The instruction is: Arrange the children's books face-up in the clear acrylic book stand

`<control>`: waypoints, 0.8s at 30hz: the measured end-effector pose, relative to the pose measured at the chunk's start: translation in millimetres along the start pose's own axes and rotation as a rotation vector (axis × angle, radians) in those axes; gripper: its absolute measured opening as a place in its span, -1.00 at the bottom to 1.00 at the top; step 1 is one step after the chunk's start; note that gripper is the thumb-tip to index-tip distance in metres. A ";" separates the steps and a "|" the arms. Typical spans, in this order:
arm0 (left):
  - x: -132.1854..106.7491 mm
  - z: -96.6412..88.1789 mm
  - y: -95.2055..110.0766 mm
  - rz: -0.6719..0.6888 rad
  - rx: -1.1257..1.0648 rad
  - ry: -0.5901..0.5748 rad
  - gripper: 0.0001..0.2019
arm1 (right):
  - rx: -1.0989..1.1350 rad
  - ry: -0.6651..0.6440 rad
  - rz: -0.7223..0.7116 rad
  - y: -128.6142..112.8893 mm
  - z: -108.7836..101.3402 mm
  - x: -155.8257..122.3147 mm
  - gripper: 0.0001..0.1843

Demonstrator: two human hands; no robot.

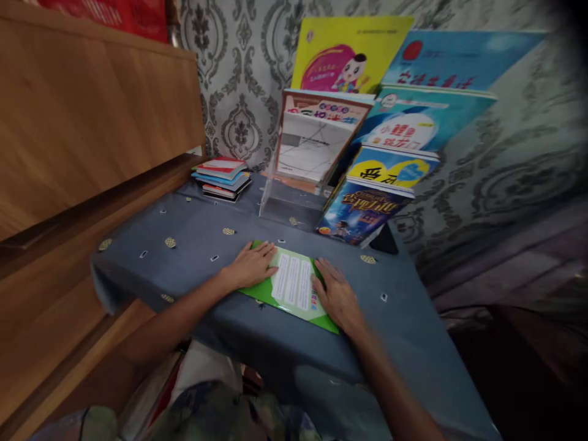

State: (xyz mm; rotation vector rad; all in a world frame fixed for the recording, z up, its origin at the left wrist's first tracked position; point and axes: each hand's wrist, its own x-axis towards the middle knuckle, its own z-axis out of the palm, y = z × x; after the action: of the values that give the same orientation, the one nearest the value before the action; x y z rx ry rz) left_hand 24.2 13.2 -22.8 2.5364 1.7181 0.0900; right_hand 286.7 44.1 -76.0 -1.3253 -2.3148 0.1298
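Note:
A thin green book (292,285) with white text panels lies closed and flat near the front edge of the table. My left hand (252,264) rests flat on the book's left part, fingers stretched out. On its right edge lies my right hand (337,293), also flat, with the fingers extended. Neither hand grips anything. Behind the book stands a clear acrylic stand (289,205) holding a brown-edged booklet (321,131) and a yellow book (349,55) with a cartoon child.
A dark blue book (365,211) and several others lean in the rack to the right. A small stack of booklets (223,177) sits at the back left. The table (193,269) wears a grey-blue patterned cloth. A wooden cabinet (101,110) borders the left side, patterned wallpaper (241,125) the back.

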 end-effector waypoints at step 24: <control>-13.9 10.2 -9.5 -0.100 -0.036 0.068 -0.42 | -0.183 -0.082 0.047 -24.6 -12.2 0.1 -0.51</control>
State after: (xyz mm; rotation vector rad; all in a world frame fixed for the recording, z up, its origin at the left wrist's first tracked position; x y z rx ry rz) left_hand 11.2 3.5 -33.9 2.4447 1.8468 0.2013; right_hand 272.6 29.4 -57.6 -1.4902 -2.4128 -0.0141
